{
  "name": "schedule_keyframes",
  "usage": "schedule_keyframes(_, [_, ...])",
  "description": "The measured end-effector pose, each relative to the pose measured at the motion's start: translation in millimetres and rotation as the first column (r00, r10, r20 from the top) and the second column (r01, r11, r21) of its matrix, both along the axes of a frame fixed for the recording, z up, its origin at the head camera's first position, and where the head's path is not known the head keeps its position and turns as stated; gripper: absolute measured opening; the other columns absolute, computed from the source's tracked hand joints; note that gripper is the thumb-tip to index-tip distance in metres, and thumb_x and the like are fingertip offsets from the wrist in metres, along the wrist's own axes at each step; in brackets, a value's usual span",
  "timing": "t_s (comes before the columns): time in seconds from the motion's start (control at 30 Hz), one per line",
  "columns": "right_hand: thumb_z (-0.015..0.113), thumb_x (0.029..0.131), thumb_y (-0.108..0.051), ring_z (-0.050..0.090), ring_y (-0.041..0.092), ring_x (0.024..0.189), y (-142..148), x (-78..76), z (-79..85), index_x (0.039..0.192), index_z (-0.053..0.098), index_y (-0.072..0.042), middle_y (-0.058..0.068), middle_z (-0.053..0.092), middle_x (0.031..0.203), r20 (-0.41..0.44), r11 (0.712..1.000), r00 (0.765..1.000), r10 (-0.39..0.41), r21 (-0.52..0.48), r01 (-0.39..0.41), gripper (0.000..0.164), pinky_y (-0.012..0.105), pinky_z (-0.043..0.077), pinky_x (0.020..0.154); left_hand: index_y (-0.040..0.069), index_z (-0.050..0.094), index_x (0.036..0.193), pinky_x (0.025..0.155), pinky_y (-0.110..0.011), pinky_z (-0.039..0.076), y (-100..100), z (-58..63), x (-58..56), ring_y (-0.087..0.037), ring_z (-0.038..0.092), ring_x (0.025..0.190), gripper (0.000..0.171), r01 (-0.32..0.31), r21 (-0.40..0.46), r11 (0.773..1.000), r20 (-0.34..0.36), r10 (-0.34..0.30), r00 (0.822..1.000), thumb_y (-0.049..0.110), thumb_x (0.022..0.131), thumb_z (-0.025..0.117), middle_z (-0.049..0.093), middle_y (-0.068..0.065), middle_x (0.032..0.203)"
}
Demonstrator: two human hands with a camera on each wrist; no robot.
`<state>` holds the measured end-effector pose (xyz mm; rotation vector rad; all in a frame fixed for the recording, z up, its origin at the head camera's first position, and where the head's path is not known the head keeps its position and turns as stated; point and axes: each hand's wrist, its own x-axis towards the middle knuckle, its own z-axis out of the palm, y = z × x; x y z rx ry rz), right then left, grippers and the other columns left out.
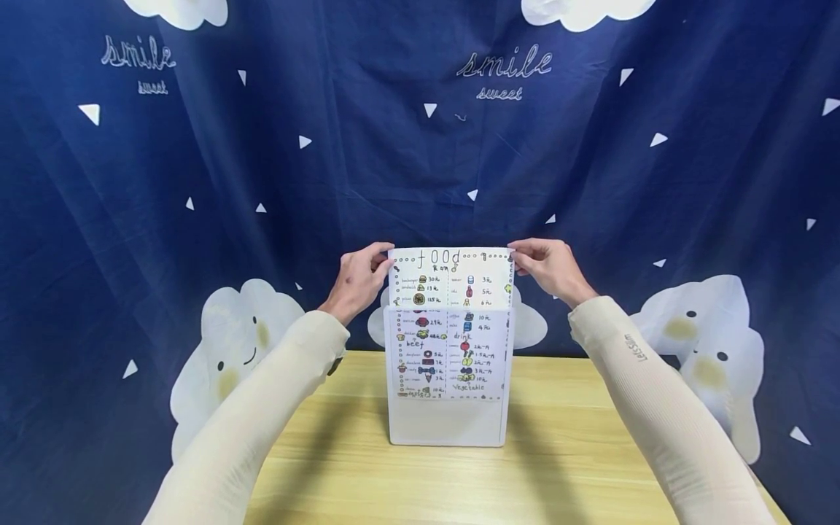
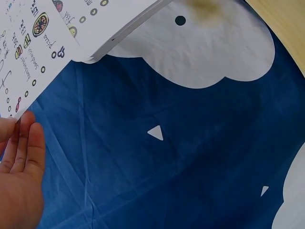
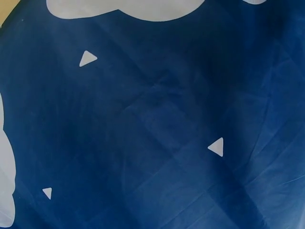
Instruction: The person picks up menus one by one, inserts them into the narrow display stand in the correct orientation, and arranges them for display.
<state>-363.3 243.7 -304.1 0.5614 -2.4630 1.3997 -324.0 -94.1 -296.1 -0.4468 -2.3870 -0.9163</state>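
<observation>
A hand-drawn paper menu (image 1: pixel 433 288) headed "food" stands upright in the head view. Its lower part sits behind the clear front of a white display stand (image 1: pixel 448 424), and the top sticks out above the stand's upper edge. At the sheet's top left corner my left hand (image 1: pixel 357 281) pinches the paper between thumb and fingers. My right hand (image 1: pixel 551 266) pinches the opposite top corner. The left wrist view shows the left hand (image 2: pixel 23 167) at the corner of the sheet (image 2: pixel 35 52) up close. In the right wrist view neither hand nor paper appears.
Beneath the stand is a light wood table (image 1: pixel 558 415). A dark blue curtain (image 1: pixel 367 160) with white clouds, triangles and "smile sweet" lettering hangs behind it. Pale sleeves (image 1: pixel 656 394) cover both forearms.
</observation>
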Motion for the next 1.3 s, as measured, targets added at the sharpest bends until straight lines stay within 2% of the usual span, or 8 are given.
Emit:
schedule_keyframes(0.3, [0.063,0.097,-0.004,0.069,0.029,0.087,-0.6,-0.6,-6.1,0.121,0.068,0.004,0.021,0.071,0.109,-0.020,1.000,1.000,0.019,-0.001,-0.019,0.025,0.037,0.058,0.079,0.006,0.067,0.126,0.072,-0.035,0.050,-1.9,-5.8,0.8,-0.020,0.064,0.079,0.028,0.002,-0.005,1.000,0.027,-0.002,1.000,0.011,0.098,0.064,0.073,-0.010,0.095])
schedule_keyframes(0.53, [0.063,0.097,-0.003,0.069,0.033,0.089,0.0,-0.2,-8.1,0.121,0.068,0.004,0.022,0.070,0.110,-0.014,0.999,0.999,0.032,-0.006,-0.032,0.026,0.042,0.058,0.080,0.007,0.066,0.127,0.073,-0.035,0.051,-1.5,-8.2,2.0,-0.020,0.065,0.080,0.029,0.005,0.001,1.000,0.044,-0.005,0.999,0.011,0.099,0.064,0.072,-0.009,0.095])
schedule_keyframes(0.83, [0.063,0.098,-0.004,0.068,0.036,0.092,0.4,1.1,-9.7,0.122,0.068,0.004,0.022,0.070,0.111,0.010,1.000,1.000,0.027,0.007,-0.027,0.026,0.034,0.058,0.078,0.007,0.066,0.127,0.074,-0.036,0.052,-1.8,-11.6,3.4,-0.020,0.065,0.081,0.029,0.011,0.001,1.000,0.048,-0.011,0.999,0.012,0.099,0.064,0.072,-0.009,0.095])
schedule_keyframes(1.07, [0.064,0.097,-0.004,0.068,0.035,0.090,0.9,2.4,-13.4,0.121,0.068,0.003,0.022,0.070,0.109,0.019,1.000,0.999,0.025,0.013,-0.026,0.026,0.047,0.056,0.083,0.007,0.066,0.128,0.074,-0.036,0.052,-2.7,-14.2,4.5,-0.020,0.065,0.080,0.029,0.012,-0.001,1.000,0.074,-0.012,0.997,0.013,0.099,0.064,0.072,-0.009,0.095])
schedule_keyframes(1.3, [0.064,0.098,-0.006,0.067,0.040,0.092,1.4,2.6,-18.7,0.122,0.068,0.003,0.022,0.070,0.109,0.032,0.999,0.999,0.032,0.016,-0.033,0.026,0.050,0.055,0.084,0.007,0.065,0.129,0.075,-0.037,0.052,-3.6,-17.8,6.5,-0.021,0.065,0.081,0.030,0.017,0.003,1.000,0.090,-0.018,0.996,0.012,0.099,0.063,0.072,-0.009,0.096])
